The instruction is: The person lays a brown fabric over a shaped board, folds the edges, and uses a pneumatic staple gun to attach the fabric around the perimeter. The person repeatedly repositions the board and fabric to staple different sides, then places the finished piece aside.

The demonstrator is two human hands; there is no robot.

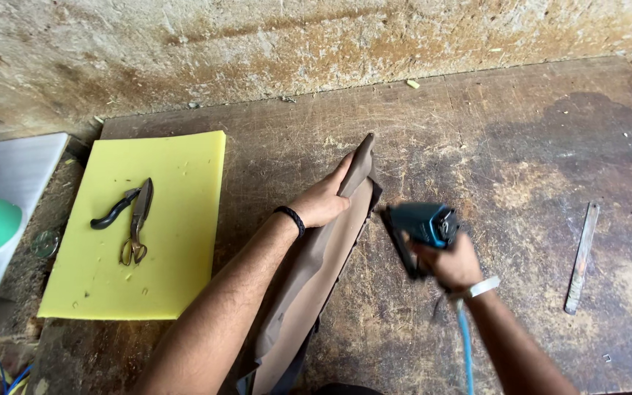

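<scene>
Worktop (521,146) of scarred dark wood fills the view up to a stained wall (257,44); at its left lies a yellow foam sheet (177,219) carrying a pair of scissors (137,223), and a metal strip (581,256) rests near the right edge, with bare room between. Down the middle a long brown cover (309,292) stands on edge; it looks soft, light and floppy, best pinched along the folded top edge, where the left hand (323,201) closes its fingers (341,172); the right hand (451,263) is clenched on a blue power tool (422,223) with a blue hose (466,344), just beside the cover.
</scene>
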